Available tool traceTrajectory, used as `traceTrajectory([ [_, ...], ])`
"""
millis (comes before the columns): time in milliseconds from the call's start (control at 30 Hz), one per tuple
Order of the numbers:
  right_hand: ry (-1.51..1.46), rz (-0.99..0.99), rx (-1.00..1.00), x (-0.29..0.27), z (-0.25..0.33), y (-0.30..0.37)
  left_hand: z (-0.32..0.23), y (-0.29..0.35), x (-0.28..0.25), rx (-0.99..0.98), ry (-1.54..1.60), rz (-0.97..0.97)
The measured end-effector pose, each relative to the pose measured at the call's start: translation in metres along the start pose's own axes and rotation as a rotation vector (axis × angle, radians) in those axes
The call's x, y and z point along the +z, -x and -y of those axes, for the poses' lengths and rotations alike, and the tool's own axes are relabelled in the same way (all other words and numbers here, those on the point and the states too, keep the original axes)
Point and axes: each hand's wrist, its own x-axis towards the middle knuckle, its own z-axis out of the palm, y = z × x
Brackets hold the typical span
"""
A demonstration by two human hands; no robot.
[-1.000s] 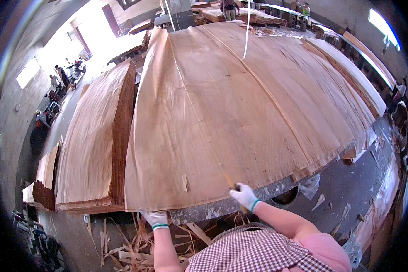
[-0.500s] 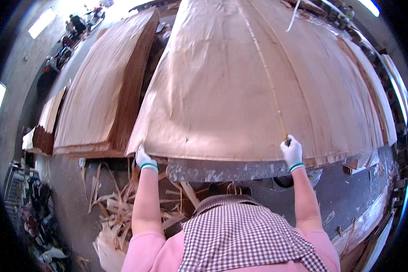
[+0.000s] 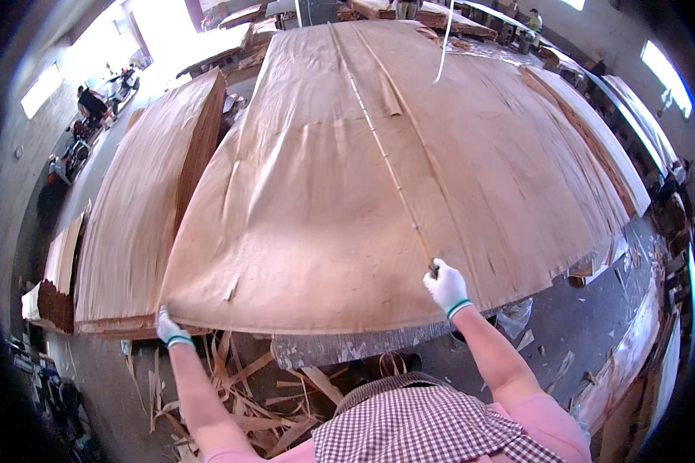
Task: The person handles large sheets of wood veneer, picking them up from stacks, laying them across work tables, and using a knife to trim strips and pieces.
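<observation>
A broad, thin sheet of wood veneer (image 3: 309, 224) is spread over the work table, wrinkled along its left side. My left hand (image 3: 168, 326), in a white knit glove, pinches the sheet's near left corner. In my gloved right hand (image 3: 446, 287) is the dark handle of a long, thin pole (image 3: 394, 179) with light bands. That pole lies slanted across the veneer toward the far side, left of a long raised crease. My right fingers are wrapped round the handle, just above the sheet near its front edge.
To the left stands a tall stack of veneer (image 3: 143, 208). The table's paint-spotted front edge (image 3: 347, 347) shows beneath the sheet. Torn veneer strips (image 3: 239, 393) litter the floor before me. A white strip (image 3: 445, 42) hangs at the back. Another person (image 3: 93, 106) is far left.
My left hand has moved left with the sheet's corner, stretching my arms wider apart. The pole and right hand have shifted left over the veneer. The view now takes in more of the far room.
</observation>
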Motion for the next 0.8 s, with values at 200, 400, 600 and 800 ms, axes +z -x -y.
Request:
traceTrajectory([
  [200,0.093,0.119,-0.049,0.065,0.014,0.014,-0.017,-0.058,-0.049,0.011,-0.043,0.068],
  [400,0.075,0.195,-0.069,0.075,0.013,0.064,0.014,-0.028,-0.125,-0.15,0.059,-0.05],
  [600,0.004,0.276,-0.072,0.075,0.02,0.092,0.025,-0.01,-0.214,-0.272,0.087,-0.251],
  [800,-0.267,0.222,-0.102,0.075,0.03,0.079,0.023,0.031,-0.182,-0.079,-0.429,-0.267],
])
